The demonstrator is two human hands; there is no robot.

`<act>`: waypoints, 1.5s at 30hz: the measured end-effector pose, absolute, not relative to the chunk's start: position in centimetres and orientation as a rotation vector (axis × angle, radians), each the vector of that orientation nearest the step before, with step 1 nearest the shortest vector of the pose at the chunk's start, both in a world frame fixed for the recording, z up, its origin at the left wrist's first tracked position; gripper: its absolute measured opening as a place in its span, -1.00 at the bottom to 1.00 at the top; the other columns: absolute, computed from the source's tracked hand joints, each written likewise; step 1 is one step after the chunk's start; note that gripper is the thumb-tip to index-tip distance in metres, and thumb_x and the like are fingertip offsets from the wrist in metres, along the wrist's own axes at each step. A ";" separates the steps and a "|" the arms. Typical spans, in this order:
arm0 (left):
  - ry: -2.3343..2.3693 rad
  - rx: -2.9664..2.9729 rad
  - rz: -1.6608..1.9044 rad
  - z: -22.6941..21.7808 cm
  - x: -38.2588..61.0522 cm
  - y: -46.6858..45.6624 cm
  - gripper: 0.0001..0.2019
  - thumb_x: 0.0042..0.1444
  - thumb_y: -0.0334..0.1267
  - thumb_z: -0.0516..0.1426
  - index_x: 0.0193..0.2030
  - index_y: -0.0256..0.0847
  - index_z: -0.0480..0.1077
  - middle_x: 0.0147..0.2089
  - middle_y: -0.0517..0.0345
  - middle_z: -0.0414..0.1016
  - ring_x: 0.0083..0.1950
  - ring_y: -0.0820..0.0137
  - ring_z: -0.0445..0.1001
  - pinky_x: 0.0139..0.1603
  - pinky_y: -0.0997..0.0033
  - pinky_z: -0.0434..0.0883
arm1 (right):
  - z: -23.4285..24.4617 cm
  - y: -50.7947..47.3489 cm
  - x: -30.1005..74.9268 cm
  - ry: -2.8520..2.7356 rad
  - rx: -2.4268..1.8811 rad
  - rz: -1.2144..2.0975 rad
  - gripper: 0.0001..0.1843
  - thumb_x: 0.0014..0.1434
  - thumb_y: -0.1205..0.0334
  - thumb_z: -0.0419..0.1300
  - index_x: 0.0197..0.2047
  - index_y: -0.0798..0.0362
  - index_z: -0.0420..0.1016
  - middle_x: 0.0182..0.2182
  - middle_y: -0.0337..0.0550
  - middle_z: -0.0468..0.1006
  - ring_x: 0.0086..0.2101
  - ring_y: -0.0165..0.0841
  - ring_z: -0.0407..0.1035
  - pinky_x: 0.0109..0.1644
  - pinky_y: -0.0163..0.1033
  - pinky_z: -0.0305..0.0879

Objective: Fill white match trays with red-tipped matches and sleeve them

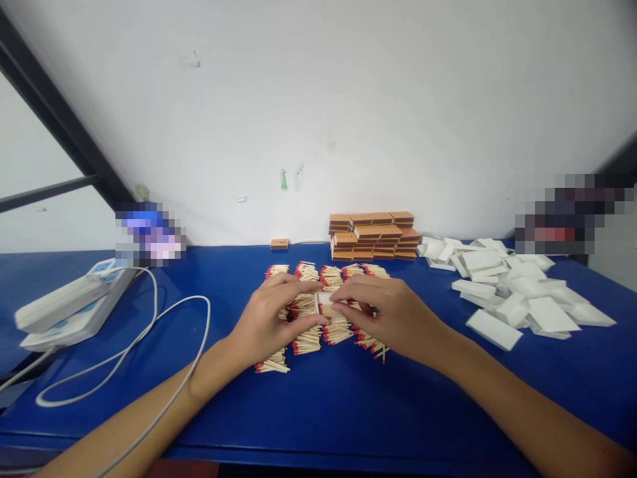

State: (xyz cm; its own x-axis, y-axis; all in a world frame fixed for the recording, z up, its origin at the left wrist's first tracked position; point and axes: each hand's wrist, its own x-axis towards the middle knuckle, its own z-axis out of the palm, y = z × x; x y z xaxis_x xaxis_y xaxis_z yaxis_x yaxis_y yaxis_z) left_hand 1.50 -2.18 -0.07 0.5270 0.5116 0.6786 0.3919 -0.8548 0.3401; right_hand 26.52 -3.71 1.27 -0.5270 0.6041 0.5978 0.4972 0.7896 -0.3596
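Note:
Several bundles of red-tipped matches [318, 275] lie in rows on the blue table [323, 405]. My left hand [271, 318] and my right hand [383, 309] meet over the middle of them. Between their fingertips is a small white matchbox tray [326, 304], pinched from both sides. Matches show under and around both hands. Whether matches lie inside the tray is hidden by the fingers.
A stack of brown matchboxes [373, 236] stands against the wall, with one lone brown box [279, 243] to its left. A heap of white box sleeves [512, 292] lies at the right. A white device [70, 305] and looping white cable [149, 345] are at the left.

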 end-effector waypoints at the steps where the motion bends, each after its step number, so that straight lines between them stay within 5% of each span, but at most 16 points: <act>1: 0.802 2.613 1.244 -0.1 1.4 -2.1 -0.53 0.17 -0.17 0.40 0.19 -0.17 0.48 0.00 0.04 0.64 0.00 0.30 0.54 0.05 0.25 0.51 | 1.4 -3.7 26.6 -2.217 -0.828 0.180 -0.83 0.42 0.27 0.17 -0.16 0.02 0.61 -0.31 -0.17 0.64 -0.35 -0.37 0.47 -0.30 -0.27 0.30; 10: 0.937 2.612 1.297 -0.2 0.6 -1.2 -0.59 0.21 -0.17 0.38 0.16 -0.15 0.49 0.02 0.04 0.63 0.00 0.28 0.55 0.02 0.22 0.53 | 2.3 -3.9 27.5 -2.515 -1.195 0.595 -0.90 0.22 0.25 0.35 -0.31 0.03 0.54 -0.33 -0.21 0.54 -0.34 -0.35 0.38 -0.27 -0.24 0.22; 20: 0.925 2.644 1.279 -0.2 0.6 -1.2 -0.63 0.24 -0.15 0.35 0.15 -0.17 0.49 0.02 0.00 0.64 0.00 0.26 0.55 0.04 0.17 0.53 | 1.8 -3.7 27.3 -2.567 -1.168 0.681 -0.85 0.22 0.46 0.26 -0.35 0.05 0.49 -0.32 -0.22 0.48 -0.33 -0.37 0.34 -0.28 -0.27 0.20; 29: 0.906 2.656 1.281 -0.3 0.6 -1.1 -0.61 0.25 -0.14 0.35 0.16 -0.17 0.48 0.02 0.00 0.64 0.00 0.25 0.55 0.03 0.16 0.52 | 1.9 -3.7 27.7 -2.614 -1.039 0.724 -0.74 0.34 0.45 0.16 0.00 -0.02 0.57 -0.12 -0.13 0.52 -0.25 -0.34 0.41 -0.22 -0.26 0.28; 45: 0.897 2.658 1.277 -0.3 0.5 -1.1 -0.60 0.24 -0.12 0.35 0.16 -0.18 0.48 0.01 0.00 0.63 0.00 0.26 0.55 0.04 0.16 0.52 | 0.8 -3.3 27.5 -2.579 -1.120 0.725 -0.84 0.29 0.50 0.19 -0.24 0.04 0.47 -0.24 -0.22 0.50 -0.28 -0.37 0.35 -0.25 -0.28 0.21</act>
State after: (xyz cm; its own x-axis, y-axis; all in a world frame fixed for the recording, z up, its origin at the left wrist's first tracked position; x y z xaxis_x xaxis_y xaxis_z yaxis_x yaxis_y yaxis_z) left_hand 0.55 -1.08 -0.31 0.4878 0.5259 0.6968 0.4770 -0.8290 0.2919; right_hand 27.51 -3.27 0.82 -0.6786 0.7343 0.0196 0.6167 0.5839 -0.5280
